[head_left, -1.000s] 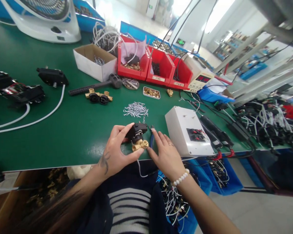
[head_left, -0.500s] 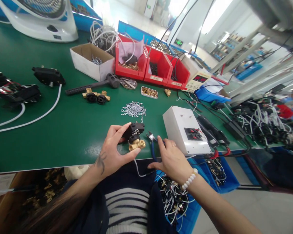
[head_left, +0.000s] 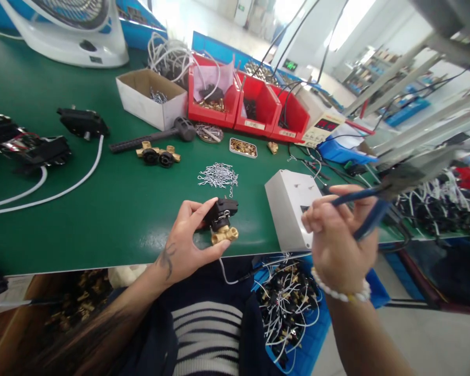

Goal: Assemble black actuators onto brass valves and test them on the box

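Near the table's front edge, my left hand is closed round a brass valve with a black housing on top. A metal clip shows on the housing, and a white cable hangs below. My right hand is raised over the right side of the white box, gripping blue-handled pliers. The pliers' jaws point right and are blurred by motion. Beyond the valve lies a pile of small wire clips on the green table.
A black mallet, a pair of brass fittings and a tray of small brass parts lie further back. Red bins and a carton stand behind them. A blue crate of cabled parts sits below the edge.
My right hand has lifted the pliers from beside the valve and swung them up and right, past the white box. My left hand keeps its hold on the valve.
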A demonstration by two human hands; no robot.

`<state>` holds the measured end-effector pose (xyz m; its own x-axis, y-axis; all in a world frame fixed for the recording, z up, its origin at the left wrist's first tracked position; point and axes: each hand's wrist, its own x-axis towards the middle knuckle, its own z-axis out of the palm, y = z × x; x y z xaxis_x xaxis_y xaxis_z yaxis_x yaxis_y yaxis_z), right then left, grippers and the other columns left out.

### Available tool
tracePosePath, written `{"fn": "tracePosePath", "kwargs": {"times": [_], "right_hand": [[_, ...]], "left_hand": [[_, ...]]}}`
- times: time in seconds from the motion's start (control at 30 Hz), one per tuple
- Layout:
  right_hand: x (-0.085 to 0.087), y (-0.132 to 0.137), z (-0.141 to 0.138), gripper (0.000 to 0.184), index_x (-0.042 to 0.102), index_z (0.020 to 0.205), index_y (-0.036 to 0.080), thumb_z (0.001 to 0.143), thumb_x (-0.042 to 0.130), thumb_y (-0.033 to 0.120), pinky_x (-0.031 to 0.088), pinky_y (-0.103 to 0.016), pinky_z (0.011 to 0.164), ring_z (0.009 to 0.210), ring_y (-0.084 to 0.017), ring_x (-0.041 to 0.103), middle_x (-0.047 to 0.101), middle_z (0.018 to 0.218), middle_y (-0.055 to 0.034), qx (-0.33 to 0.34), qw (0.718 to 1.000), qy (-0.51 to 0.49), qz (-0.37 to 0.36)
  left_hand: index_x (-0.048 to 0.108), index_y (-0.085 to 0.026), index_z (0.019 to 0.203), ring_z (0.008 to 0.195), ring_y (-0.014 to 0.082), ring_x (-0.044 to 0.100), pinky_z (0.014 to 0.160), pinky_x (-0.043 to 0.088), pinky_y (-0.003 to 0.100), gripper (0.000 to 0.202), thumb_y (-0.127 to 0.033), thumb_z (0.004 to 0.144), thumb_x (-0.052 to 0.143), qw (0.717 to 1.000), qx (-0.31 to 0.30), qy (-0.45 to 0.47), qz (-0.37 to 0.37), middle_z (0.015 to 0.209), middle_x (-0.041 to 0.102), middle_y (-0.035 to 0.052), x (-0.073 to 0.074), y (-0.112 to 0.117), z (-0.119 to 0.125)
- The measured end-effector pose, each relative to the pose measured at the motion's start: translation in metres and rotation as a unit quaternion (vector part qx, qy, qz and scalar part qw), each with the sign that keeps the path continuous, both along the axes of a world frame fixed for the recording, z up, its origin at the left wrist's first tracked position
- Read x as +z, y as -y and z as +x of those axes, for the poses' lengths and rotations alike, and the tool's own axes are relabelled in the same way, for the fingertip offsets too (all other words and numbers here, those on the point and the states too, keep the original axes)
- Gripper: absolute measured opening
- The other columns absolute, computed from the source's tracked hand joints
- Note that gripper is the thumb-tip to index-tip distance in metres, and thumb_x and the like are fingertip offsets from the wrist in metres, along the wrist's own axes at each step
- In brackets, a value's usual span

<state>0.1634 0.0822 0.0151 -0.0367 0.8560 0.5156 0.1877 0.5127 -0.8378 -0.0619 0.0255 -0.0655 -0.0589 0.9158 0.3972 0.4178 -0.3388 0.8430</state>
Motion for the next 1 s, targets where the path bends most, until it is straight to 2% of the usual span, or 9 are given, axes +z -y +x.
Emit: {"fn": "tracePosePath", "kwargs": {"times": [0.17, 0.33, 0.4, 0.53, 0.63, 0.7, 0.77, 0.87, 1.0], "right_hand": [[-0.011, -0.008, 0.001, 0.019, 0.063, 0.101, 0.021, 0.083, 0.062, 0.016, 0.049, -0.028, 0.063, 0.068, -0.013, 0.056, 0.060, 0.081, -0.0005, 0.137, 0.930, 0.337, -0.038], [-0.001, -0.013, 0.006, 0.017, 0.058, 0.107, 0.025, 0.090, 0.057, 0.023, 0.045, -0.026, 0.059, 0.063, -0.012, 0.050, 0.052, 0.077, 0.0021, -0.046, 0.991, 0.110, 0.060], [0.000, -0.013, 0.002, 0.018, 0.058, 0.106, 0.024, 0.089, 0.055, 0.023, 0.046, -0.028, 0.058, 0.062, -0.013, 0.052, 0.055, 0.079, 0.0005, 0.009, 0.981, 0.191, 0.040], [0.005, -0.013, 0.000, 0.020, 0.062, 0.103, 0.022, 0.083, 0.057, 0.019, 0.051, -0.030, 0.064, 0.068, -0.015, 0.059, 0.062, 0.081, -0.0013, 0.136, 0.903, 0.406, -0.035], [0.004, -0.013, 0.001, 0.018, 0.058, 0.106, 0.025, 0.089, 0.058, 0.023, 0.051, -0.031, 0.069, 0.073, -0.014, 0.058, 0.060, 0.087, -0.0005, -0.026, 0.973, 0.223, 0.049], [-0.001, -0.013, 0.001, 0.017, 0.054, 0.107, 0.025, 0.091, 0.055, 0.024, 0.050, -0.030, 0.066, 0.070, -0.014, 0.057, 0.059, 0.089, -0.0010, -0.077, 0.983, 0.149, 0.076], [-0.004, -0.014, 0.000, 0.018, 0.055, 0.105, 0.024, 0.087, 0.053, 0.021, 0.049, -0.030, 0.062, 0.067, -0.014, 0.056, 0.059, 0.085, -0.0015, 0.010, 0.965, 0.259, 0.039], [-0.002, -0.015, 0.002, 0.019, 0.061, 0.101, 0.022, 0.084, 0.054, 0.017, 0.048, -0.031, 0.063, 0.068, -0.016, 0.057, 0.060, 0.080, -0.0018, 0.132, 0.895, 0.426, -0.006], [0.000, -0.018, 0.004, 0.016, 0.054, 0.109, 0.025, 0.092, 0.055, 0.024, 0.047, -0.031, 0.065, 0.067, -0.014, 0.052, 0.054, 0.082, 0.0007, -0.074, 0.970, 0.209, 0.102]], "left_hand": [[0.051, -0.013, 0.142, 0.106, 0.0169, 0.056, 0.090, 0.061, 0.031, 0.068, -0.033, 0.081, 0.074, 1.000, -0.007, 0.017, -0.015, 0.112, 0.048, 0.0076, 0.000, 0.000, -0.001], [0.050, -0.017, 0.143, 0.106, 0.0188, 0.056, 0.091, 0.061, 0.035, 0.070, -0.032, 0.080, 0.074, 1.000, -0.014, -0.001, -0.016, 0.113, 0.049, 0.0073, 0.001, -0.001, -0.001], [0.051, -0.017, 0.143, 0.105, 0.0197, 0.056, 0.091, 0.061, 0.037, 0.070, -0.034, 0.079, 0.074, 1.000, -0.012, -0.007, -0.023, 0.113, 0.048, 0.0076, 0.001, -0.001, -0.001], [0.051, -0.017, 0.143, 0.106, 0.0196, 0.056, 0.090, 0.061, 0.035, 0.069, -0.034, 0.080, 0.074, 0.999, -0.019, 0.007, -0.028, 0.114, 0.048, 0.0076, 0.002, -0.001, -0.002], [0.050, -0.016, 0.143, 0.106, 0.0195, 0.056, 0.091, 0.060, 0.035, 0.069, -0.033, 0.080, 0.073, 1.000, -0.025, 0.000, -0.018, 0.113, 0.048, 0.0078, 0.002, -0.001, -0.002], [0.050, -0.014, 0.143, 0.105, 0.0196, 0.056, 0.091, 0.060, 0.037, 0.070, -0.033, 0.080, 0.073, 1.000, -0.024, -0.012, -0.014, 0.113, 0.049, 0.0086, 0.003, -0.001, -0.002], [0.050, -0.012, 0.143, 0.105, 0.0198, 0.056, 0.091, 0.060, 0.038, 0.071, -0.032, 0.080, 0.074, 0.999, -0.022, -0.020, -0.015, 0.113, 0.049, 0.0092, 0.003, -0.001, -0.002], [0.050, -0.012, 0.143, 0.104, 0.0196, 0.056, 0.091, 0.061, 0.038, 0.072, -0.031, 0.079, 0.075, 0.999, -0.022, -0.022, -0.018, 0.113, 0.049, 0.0093, 0.003, -0.001, -0.002], [0.051, -0.014, 0.142, 0.104, 0.0199, 0.055, 0.092, 0.060, 0.039, 0.069, -0.031, 0.079, 0.073, 0.999, -0.028, -0.025, -0.010, 0.112, 0.050, 0.0087, 0.005, 0.000, -0.003]]}}
